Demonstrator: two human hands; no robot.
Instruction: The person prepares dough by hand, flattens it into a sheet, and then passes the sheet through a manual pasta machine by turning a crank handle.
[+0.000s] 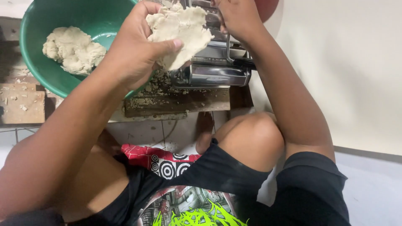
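Dough sheet [180,31]: pale, ragged-edged, flattened piece, held up in my left hand [134,50]. Thumb lies across its lower face, fingers curl behind, so the hand is clamped on it. Sheet's upper part sits against the top of the metal roller machine [215,62], over the rollers; can't tell whether it is actually in the slot.

Right hand [236,16] is at the machine's top, far side, fingers closed down on something there. What it grips is hidden by the hand itself and cut off by the frame edge, so I can't tell the object.

Machine stands on a wooden board [176,102], near the board's far edge. Board is littered with dried dough crumbs, thickest at its left end under the machine.

Green bowl [37,58] is just left of the machine, rim overlapping the board's left end. Second dough lump [73,48] rests inside, toward the bowl's left wall.

My knee [251,140] is raised just short of the board's near edge.
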